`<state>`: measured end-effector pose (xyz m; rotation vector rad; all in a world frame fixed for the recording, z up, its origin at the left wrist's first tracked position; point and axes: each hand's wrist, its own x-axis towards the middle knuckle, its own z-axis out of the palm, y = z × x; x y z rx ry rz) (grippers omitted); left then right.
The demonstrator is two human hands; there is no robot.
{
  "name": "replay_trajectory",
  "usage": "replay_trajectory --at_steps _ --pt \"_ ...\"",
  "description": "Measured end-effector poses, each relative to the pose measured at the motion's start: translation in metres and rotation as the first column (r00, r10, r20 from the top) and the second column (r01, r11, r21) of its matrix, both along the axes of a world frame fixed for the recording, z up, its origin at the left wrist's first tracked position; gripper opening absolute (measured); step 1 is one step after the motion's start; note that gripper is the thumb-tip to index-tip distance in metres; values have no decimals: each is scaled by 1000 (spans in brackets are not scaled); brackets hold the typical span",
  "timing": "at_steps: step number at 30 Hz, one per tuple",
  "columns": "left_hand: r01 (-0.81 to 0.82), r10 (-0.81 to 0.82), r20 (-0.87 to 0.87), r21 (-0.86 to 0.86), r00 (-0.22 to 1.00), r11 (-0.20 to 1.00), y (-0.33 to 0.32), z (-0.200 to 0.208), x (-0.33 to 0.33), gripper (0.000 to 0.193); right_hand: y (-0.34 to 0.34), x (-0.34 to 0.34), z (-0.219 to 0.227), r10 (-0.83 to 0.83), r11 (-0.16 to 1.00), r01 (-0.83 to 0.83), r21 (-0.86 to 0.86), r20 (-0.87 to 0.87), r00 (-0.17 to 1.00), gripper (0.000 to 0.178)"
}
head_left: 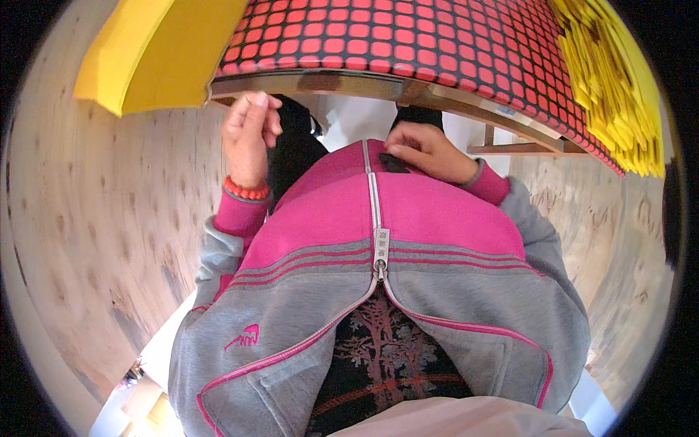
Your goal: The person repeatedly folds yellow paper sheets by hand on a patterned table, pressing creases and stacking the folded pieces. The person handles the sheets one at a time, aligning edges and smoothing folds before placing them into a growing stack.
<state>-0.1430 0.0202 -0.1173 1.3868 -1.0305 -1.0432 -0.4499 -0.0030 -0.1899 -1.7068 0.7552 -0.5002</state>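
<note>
Two yellow pieces of work flank a table: on its left end a smooth yellow sheet (167,62), broad and flat, folds over and hangs past the edge, and on its right end a yellow stack (611,87) of thin, crinkled layers droops with uneven edges. Between them spreads a tablecloth (408,44) of rounded red squares on a black grid, above a plain wooden frame (328,82). Below, the floor (109,218) is pale and wood-grained, with dark knots. The person wears a soft pink and grey jacket (444,211) with a metal zip (374,193), partly open over a black shirt (371,357) printed with trees. The left hand (251,135), a bracelet (246,191) of red-orange beads at its wrist, is raised just beside the frame and near the yellow sheet; its fingers curl loosely, the thumb close against them, and whether anything small is pinched there I cannot tell. The right hand (429,151) lies low over the jacket front, fingers bent, its thumb beside a small dark patch (394,162); I cannot tell whether it grips that.
</note>
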Motion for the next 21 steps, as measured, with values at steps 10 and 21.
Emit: replay_trajectory --at_steps 10,21 --pt "-136 116 -182 -99 976 986 52 -63 53 22 -106 104 -35 -407 544 127 -829 -129 904 20" --pt "-131 125 -224 -14 967 991 47 -84 70 18 -169 103 -150 -683 230 91 -969 -94 724 33"
